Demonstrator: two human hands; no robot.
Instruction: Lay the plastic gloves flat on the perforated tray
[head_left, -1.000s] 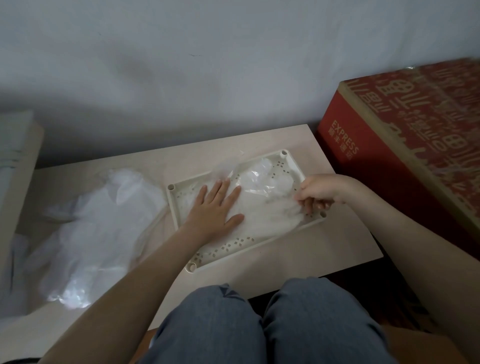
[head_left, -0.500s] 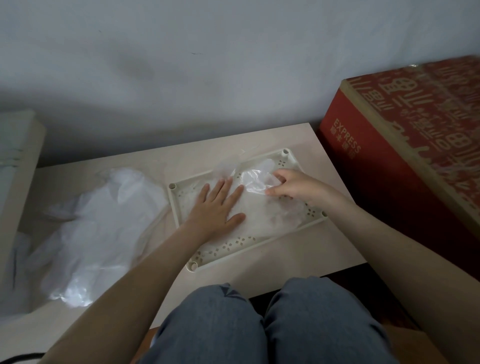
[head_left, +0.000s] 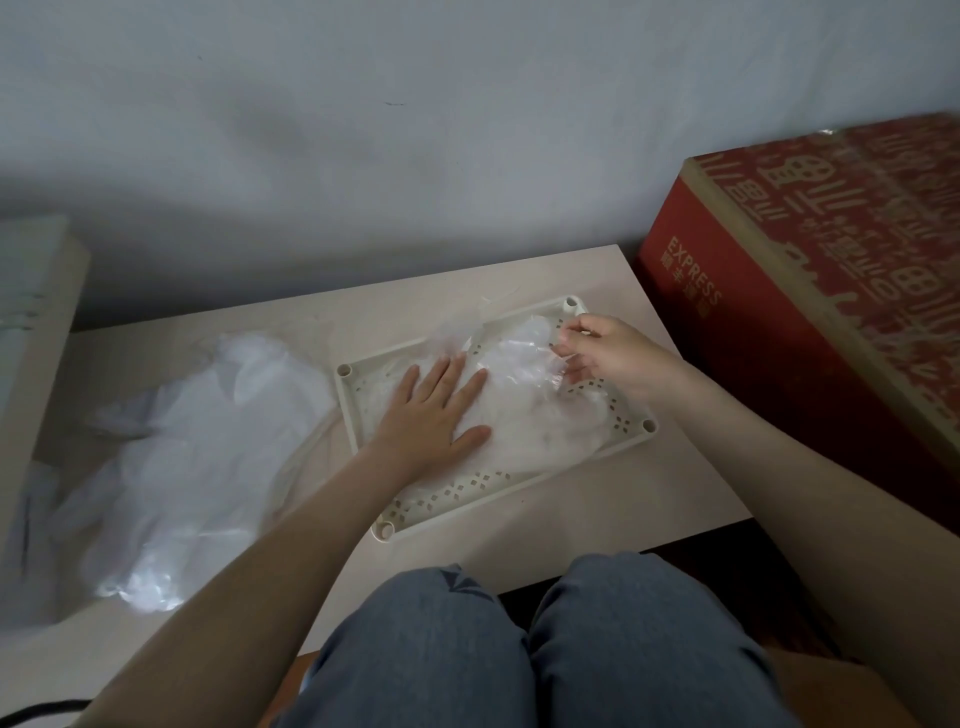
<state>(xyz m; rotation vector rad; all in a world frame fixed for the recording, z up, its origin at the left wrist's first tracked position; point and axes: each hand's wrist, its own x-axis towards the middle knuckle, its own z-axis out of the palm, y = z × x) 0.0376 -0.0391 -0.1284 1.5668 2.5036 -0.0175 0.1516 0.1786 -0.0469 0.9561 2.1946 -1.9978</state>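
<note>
Grey wall (head_left: 467, 130) backs a pale table (head_left: 597, 519), with a red box (head_left: 779, 364) at its right. White plastic (head_left: 197, 441) lies heaped on the table's left. Just beside it sits the cream tray (head_left: 511, 496), its perforated floor covered by clear, crinkled gloves (head_left: 530, 415). Left hand (head_left: 436, 421) presses flat on them, fingers straight; right hand (head_left: 618, 358) pinches a glove edge near the far right corner.

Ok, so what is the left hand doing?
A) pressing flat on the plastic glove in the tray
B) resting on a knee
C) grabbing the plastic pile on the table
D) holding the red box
A: the left hand lies with straight fingers flat on the plastic glove inside the perforated tray, while the right hand pinches the glove's far edge.
</note>
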